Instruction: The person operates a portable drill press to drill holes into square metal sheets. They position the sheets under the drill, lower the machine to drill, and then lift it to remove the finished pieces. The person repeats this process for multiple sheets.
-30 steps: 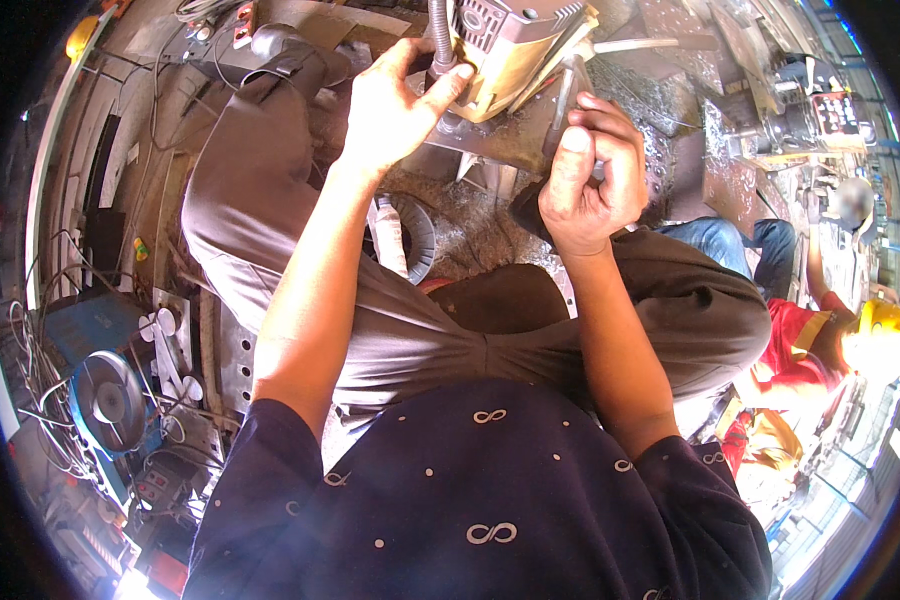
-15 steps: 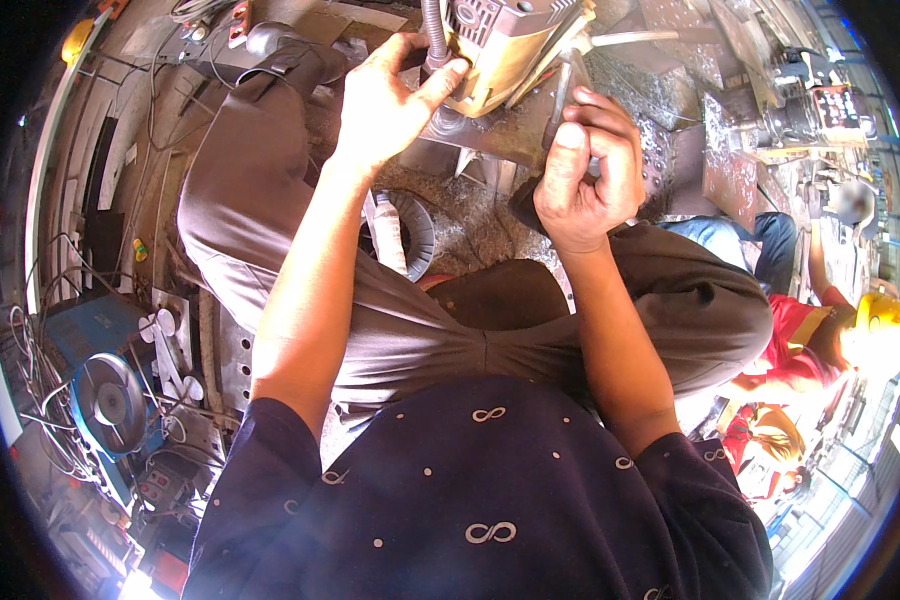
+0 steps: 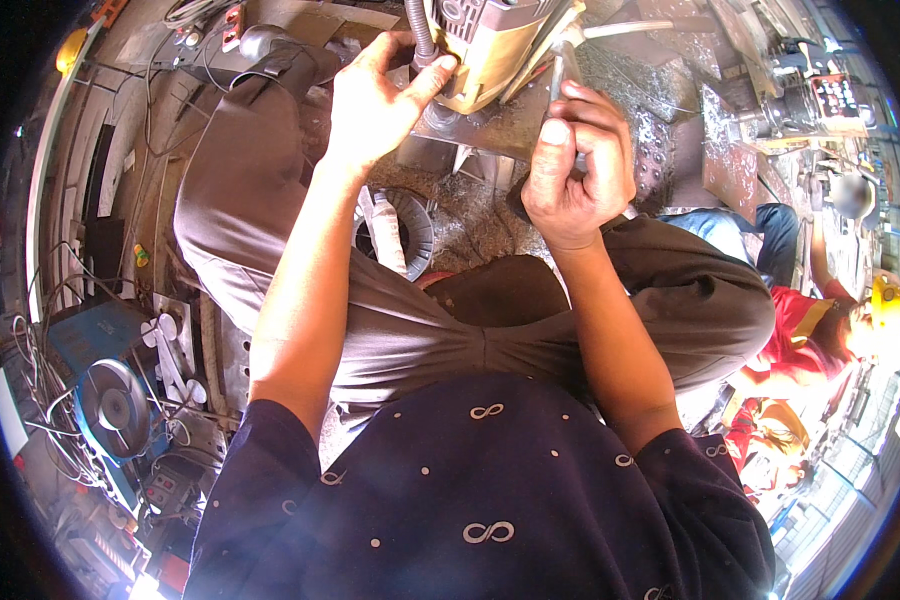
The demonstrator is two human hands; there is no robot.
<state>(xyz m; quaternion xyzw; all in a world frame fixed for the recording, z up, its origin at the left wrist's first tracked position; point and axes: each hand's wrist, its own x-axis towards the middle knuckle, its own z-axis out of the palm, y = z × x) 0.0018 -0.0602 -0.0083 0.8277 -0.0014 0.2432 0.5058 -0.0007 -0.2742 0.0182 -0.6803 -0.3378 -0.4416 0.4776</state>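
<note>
A yellow and grey power tool (image 3: 490,50) stands on a metal plate at the top of the view, its upper part cut off by the edge. My left hand (image 3: 375,105) grips its left side, the thumb against the housing and the fingers curled behind a ribbed grey hose (image 3: 421,30). To the right of the tool, my right hand (image 3: 582,170) is closed round a grey metal rod (image 3: 558,78), which rises from the fist toward the tool's side. A pale handle (image 3: 640,27) sticks out rightward above that hand.
Between my legs lie a grey spool (image 3: 422,235) and a pale bottle (image 3: 384,232). A blue machine with a round reel (image 3: 113,407) and tangled cables stands at left. People in red with a yellow helmet (image 3: 885,305) sit at right, near metal plates (image 3: 727,150).
My right hand has shifted slightly left and down, with the rod now more upright. My left hand keeps its grip on the tool; the whole view has moved a little.
</note>
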